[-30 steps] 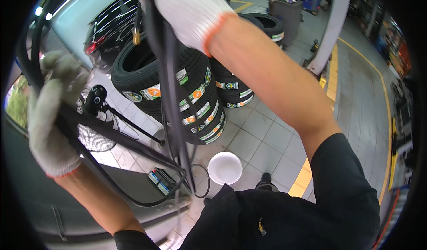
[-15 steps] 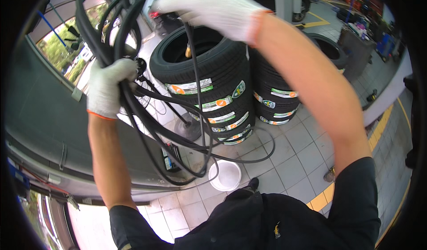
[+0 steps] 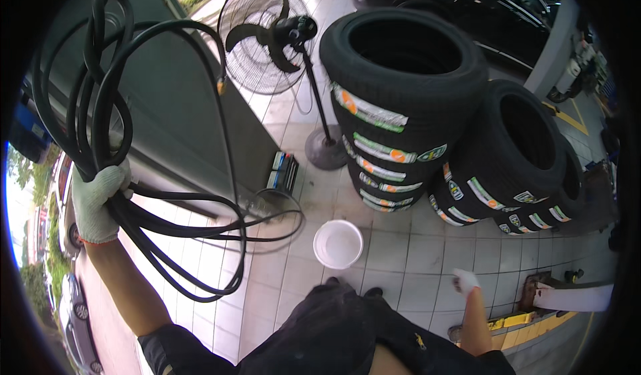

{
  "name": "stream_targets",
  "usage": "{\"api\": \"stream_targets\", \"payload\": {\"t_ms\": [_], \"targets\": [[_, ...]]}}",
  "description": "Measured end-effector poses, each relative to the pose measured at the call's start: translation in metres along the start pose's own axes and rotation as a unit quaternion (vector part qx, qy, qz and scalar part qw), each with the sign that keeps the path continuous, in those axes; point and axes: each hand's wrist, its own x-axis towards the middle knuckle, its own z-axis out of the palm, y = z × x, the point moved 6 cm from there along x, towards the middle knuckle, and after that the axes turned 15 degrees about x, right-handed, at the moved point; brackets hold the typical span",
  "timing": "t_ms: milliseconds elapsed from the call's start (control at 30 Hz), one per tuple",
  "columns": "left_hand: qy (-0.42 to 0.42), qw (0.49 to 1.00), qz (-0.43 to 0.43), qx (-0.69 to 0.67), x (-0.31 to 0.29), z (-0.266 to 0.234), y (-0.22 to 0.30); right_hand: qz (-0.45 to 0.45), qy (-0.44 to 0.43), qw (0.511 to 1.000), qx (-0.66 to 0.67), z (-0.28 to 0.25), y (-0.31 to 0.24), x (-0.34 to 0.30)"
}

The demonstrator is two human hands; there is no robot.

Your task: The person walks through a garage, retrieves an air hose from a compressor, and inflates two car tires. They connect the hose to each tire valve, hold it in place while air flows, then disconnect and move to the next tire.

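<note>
My left hand (image 3: 97, 201), in a white knitted glove, is raised at the left and closed around a bundle of black hose (image 3: 167, 231). Loops of it stand above the fist and more hang below, toward the middle. One end, with a brass-coloured fitting (image 3: 221, 86), dangles from an upper loop. My right hand (image 3: 465, 281), also gloved, hangs low at the right, away from the hose. Nothing shows in it, and its small, slightly blurred fingers look loosely bent and a little apart.
A white bucket (image 3: 338, 244) stands on the tiles before my feet. Beyond it are a pedestal fan (image 3: 270, 38), a tall tyre stack (image 3: 400, 101) and shorter stacks (image 3: 497, 154) to the right. A dark grey panel (image 3: 167, 74) and a small boxed item (image 3: 283, 172) lie left.
My right hand has let go of the hose up high and dropped to my right side. My left hand has moved left with the bundle, and my view has turned.
</note>
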Motion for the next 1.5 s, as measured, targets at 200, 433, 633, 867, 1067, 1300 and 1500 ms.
{"api": "stream_targets", "payload": {"t_ms": [200,433,633,867,1067,1300,1500], "targets": [[0.028,0.987,-0.096,0.127,0.006,0.011,-0.090,-0.094,-0.231,0.965,0.078,0.323,-0.109,-0.040],[-0.103,0.963,-0.189,0.161,0.046,0.059,-0.323,-0.450,-0.244,0.858,-0.032,0.621,-0.387,-0.034],[-0.205,0.934,-0.269,0.113,0.095,0.089,-0.461,-0.394,-0.184,0.887,0.159,0.820,-0.603,0.002],[-0.250,0.912,-0.305,0.116,0.148,0.146,-0.530,-0.429,-0.017,0.888,0.164,0.916,-0.766,0.112],[-0.220,0.888,-0.362,0.180,0.214,0.172,-0.571,-0.465,-0.160,0.848,0.201,0.963,-0.810,0.211],[-0.245,0.779,-0.408,0.409,0.287,0.175,-0.556,-0.490,-0.144,0.859,-0.041,0.994,-0.828,0.302],[-0.212,0.799,-0.361,0.431,0.301,0.157,-0.570,-0.448,-0.172,0.865,-0.148,0.995,-0.817,0.329]]}}
